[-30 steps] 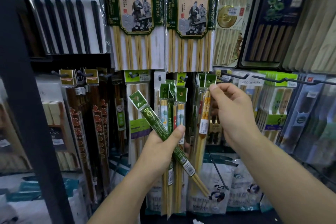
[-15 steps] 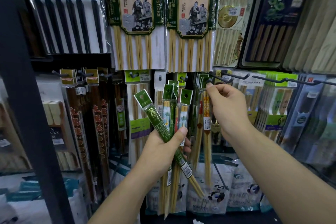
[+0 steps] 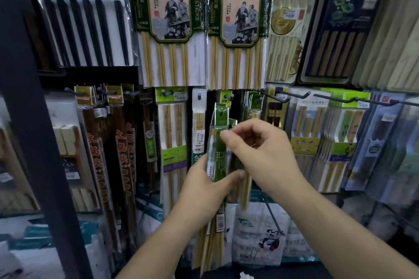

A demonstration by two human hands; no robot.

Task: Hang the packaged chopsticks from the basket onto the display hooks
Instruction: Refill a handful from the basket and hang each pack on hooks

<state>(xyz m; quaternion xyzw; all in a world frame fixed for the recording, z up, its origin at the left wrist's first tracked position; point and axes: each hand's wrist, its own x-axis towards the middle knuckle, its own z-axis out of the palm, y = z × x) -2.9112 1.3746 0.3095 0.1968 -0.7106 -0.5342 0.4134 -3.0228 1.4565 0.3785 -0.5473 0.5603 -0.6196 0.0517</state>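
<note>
Below two large hot-pot chopstick packs (image 3: 169, 29) at top centre, long dark hooks (image 3: 362, 100) jutting out at centre right. At centre frame, left grip (image 3: 204, 190) wrapped round a bundle of green-packaged chopsticks (image 3: 218, 156), long axis upright, headers just below a short display hook (image 3: 231, 97). Right grip (image 3: 260, 152), nearer the headers, pinching one header of that bundle; probably a short lift upward, tight between hung neighbours.

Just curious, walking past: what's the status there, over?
Left hand grips green chopstick packets. Right hand pinches their tops. Packets off display hooks; nothing blocking.

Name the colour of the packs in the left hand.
Green packs, gripped by the left hand; head view.
</note>
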